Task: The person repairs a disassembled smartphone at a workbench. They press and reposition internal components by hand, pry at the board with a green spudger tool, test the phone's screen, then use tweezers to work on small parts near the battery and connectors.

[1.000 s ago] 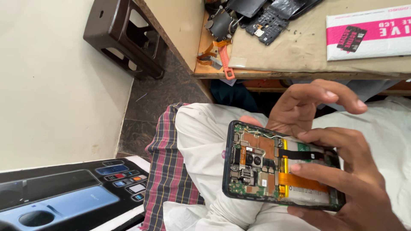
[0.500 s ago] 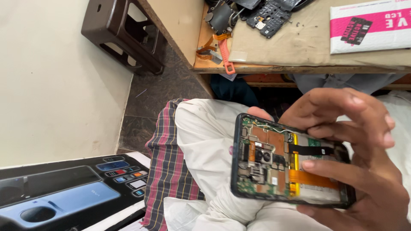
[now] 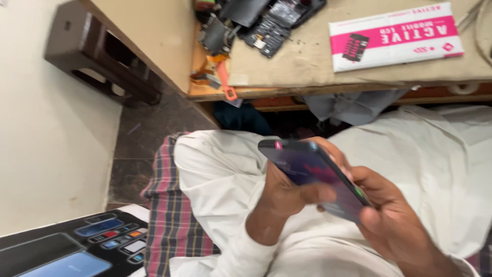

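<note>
Both hands, left hand (image 3: 287, 192) and right hand (image 3: 394, 225), grip the dark phone (image 3: 312, 177), fingers wrapped around it

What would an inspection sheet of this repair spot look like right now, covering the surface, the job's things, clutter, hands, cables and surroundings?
Surface: worn beige workbench, scuffed and stained.
Job's things: dark smartphone held over the lap, glossy side showing, blurred.
Clutter: pink and white box lying flat; opened phone parts at the bench's far edge; orange-handled tool overhanging the bench edge.
Hands: left hand grips the smartphone from below; right hand holds its lower end.
Cables: thin cable at the bench's right corner.
Surroundings: dark wooden stool on the floor; checked cloth; phone poster.
</note>
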